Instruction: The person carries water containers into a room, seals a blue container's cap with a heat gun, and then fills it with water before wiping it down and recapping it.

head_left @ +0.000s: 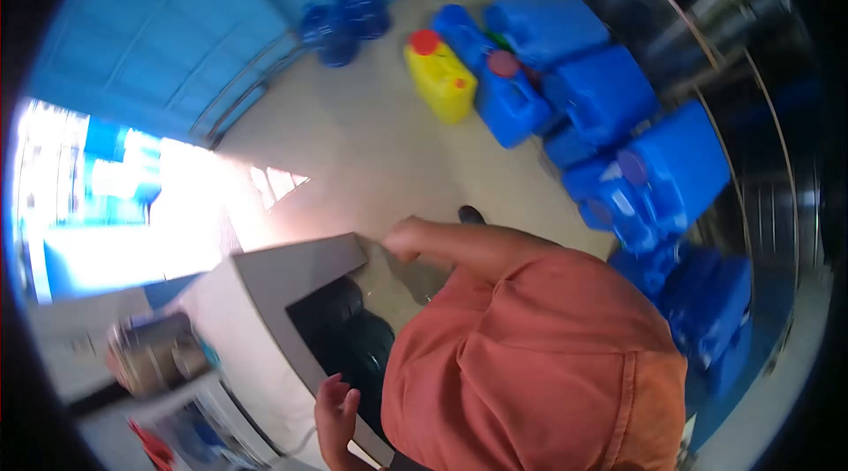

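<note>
An arm in a red sleeve reaches left to my right hand (404, 239). Its fingers look curled in beside the upper corner of a white and grey cabinet (256, 294); any object in them is hidden. Lower down, my left hand (336, 411) is by the cabinet's lower edge, with thumb and fingers apart and nothing in them. Between the two hands, a large dark translucent bottle (367, 343) shows at the cabinet's dark opening. My red shirt (530, 365) covers the lower middle.
Several blue jerrycans (609, 91) and a yellow one with a red cap (442, 82) stand on the floor (353, 135). Blue water bottles (362, 7) are near the blue wall. A bright doorway is at the left. A metallic appliance (159, 352) sits at the lower left.
</note>
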{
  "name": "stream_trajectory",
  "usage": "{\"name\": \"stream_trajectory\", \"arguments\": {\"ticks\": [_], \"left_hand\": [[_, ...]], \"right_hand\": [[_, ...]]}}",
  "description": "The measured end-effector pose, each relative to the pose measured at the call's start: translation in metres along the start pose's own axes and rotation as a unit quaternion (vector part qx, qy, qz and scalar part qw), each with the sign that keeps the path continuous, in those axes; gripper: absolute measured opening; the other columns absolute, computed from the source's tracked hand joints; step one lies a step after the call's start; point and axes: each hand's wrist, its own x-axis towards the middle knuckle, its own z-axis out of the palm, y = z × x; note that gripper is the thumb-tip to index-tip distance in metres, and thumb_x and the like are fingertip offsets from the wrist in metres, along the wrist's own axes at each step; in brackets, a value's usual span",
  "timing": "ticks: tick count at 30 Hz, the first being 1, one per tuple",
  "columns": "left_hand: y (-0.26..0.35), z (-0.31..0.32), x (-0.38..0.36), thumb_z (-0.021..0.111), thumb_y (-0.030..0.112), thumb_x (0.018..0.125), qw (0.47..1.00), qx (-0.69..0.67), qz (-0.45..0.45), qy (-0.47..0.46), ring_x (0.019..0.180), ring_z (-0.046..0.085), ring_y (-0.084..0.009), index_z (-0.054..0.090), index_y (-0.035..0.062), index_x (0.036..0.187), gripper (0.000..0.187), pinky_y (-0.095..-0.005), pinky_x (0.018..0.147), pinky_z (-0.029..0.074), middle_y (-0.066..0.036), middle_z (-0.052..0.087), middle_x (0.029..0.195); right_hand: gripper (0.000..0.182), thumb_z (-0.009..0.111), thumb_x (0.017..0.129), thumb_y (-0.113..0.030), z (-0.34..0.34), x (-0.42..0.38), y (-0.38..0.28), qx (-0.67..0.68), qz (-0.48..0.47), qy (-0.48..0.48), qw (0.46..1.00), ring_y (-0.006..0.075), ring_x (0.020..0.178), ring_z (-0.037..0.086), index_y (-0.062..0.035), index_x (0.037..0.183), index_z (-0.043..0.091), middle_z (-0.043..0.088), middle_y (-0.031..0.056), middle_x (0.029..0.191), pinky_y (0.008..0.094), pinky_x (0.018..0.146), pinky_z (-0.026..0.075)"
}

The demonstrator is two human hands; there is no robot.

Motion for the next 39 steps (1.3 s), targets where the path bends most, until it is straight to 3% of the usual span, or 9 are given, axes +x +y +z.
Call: {"name": "stream_trajectory", "arguments": {"ticks": [7,11,17,20,23,26,27,31,39], "left_hand": [[0.068,0.089,0.188,0.068,0.021,0.094,0.973,0.008,-0.102,-0.208,0.093,0.060,-0.0136,0.051,-0.0016,0.131,0.047,-0.0301,0.082,0.050,-0.006,0.064,0.101],[0.009,0.078,0.300,0.067,0.026,0.095,0.945,0.140,-0.121,-0.269,0.092,0.061,-0.0168,0.051,-0.0003,0.131,0.047,-0.0336,0.082,0.052,-0.009,0.065,0.102],[0.097,0.082,0.455,0.072,0.023,0.093,0.907,0.275,0.002,-0.319,0.082,0.064,-0.0164,0.053,0.0040,0.127,0.044,-0.0333,0.070,0.051,-0.010,0.069,0.097],[0.189,0.107,0.507,0.071,0.016,0.093,0.882,0.264,0.075,-0.384,0.082,0.066,-0.0153,0.054,0.0047,0.126,0.039,-0.0315,0.071,0.052,-0.008,0.069,0.091],[0.257,0.154,0.557,0.074,0.020,0.090,0.781,0.428,0.260,-0.373,0.085,0.069,-0.0189,0.055,0.0049,0.123,0.040,-0.0344,0.075,0.055,-0.008,0.072,0.093],[0.320,0.193,0.594,0.075,0.021,0.090,0.732,0.428,0.359,-0.390,0.080,0.067,-0.0172,0.056,0.0035,0.124,0.042,-0.0335,0.076,0.055,-0.009,0.071,0.091],[0.342,0.204,0.602,0.074,0.026,0.089,0.686,0.458,0.416,-0.382,0.085,0.070,-0.0242,0.057,0.0029,0.122,0.044,-0.0368,0.075,0.056,-0.014,0.073,0.093],[0.399,0.255,0.617,0.072,0.030,0.089,0.685,0.452,0.401,-0.408,0.087,0.071,-0.0259,0.057,0.0021,0.121,0.045,-0.0367,0.075,0.056,-0.015,0.072,0.094],[0.479,0.366,0.563,0.067,0.030,0.094,0.578,0.290,0.529,-0.550,0.096,0.068,-0.0262,0.057,0.0030,0.119,0.038,-0.0364,0.084,0.053,-0.017,0.068,0.105]], "right_hand": [[0.031,0.067,0.075,-0.011,0.109,-0.145,0.209,0.292,0.297,0.206,0.885,0.0346,0.098,0.070,-0.0036,0.105,0.070,0.071,0.0188,0.105,0.0470,0.078,0.057],[0.030,0.060,0.081,-0.011,0.161,-0.249,0.229,0.383,0.397,0.247,0.797,0.0354,0.104,0.068,-0.0038,0.108,0.067,0.068,0.0192,0.113,0.0477,0.085,0.055],[0.034,0.055,0.087,-0.020,0.252,-0.355,0.240,0.237,0.801,0.313,0.451,0.0322,0.111,0.056,-0.0037,0.117,0.058,0.059,0.0137,0.110,0.0461,0.089,0.047],[0.034,0.053,0.090,-0.020,0.294,-0.395,0.254,0.222,0.854,0.292,0.368,0.0324,0.117,0.054,-0.0045,0.120,0.058,0.060,0.0141,0.115,0.0453,0.095,0.044],[0.031,0.048,0.096,-0.021,0.307,-0.419,0.275,0.304,0.808,0.228,0.450,0.0286,0.120,0.056,-0.0080,0.123,0.058,0.064,0.0104,0.123,0.0471,0.098,0.041],[0.037,0.036,0.102,-0.023,0.297,-0.413,0.286,0.378,0.804,0.223,0.402,0.0264,0.123,0.056,-0.0127,0.129,0.059,0.064,0.0088,0.128,0.0474,0.104,0.036],[0.032,0.046,0.099,-0.029,0.296,-0.407,0.288,0.356,0.813,0.252,0.386,0.0268,0.117,0.060,-0.0121,0.121,0.063,0.067,0.0081,0.121,0.0470,0.101,0.041],[0.041,0.071,0.082,-0.045,0.248,-0.420,0.260,0.245,0.808,0.354,0.402,0.0294,0.101,0.068,-0.0111,0.104,0.066,0.072,0.0121,0.102,0.0460,0.085,0.055],[0.047,0.075,0.080,-0.049,0.073,-0.566,0.094,0.193,0.759,0.472,0.403,0.0413,0.078,0.067,-0.0031,0.088,0.067,0.069,0.0196,0.084,0.0461,0.070,0.054]]}}
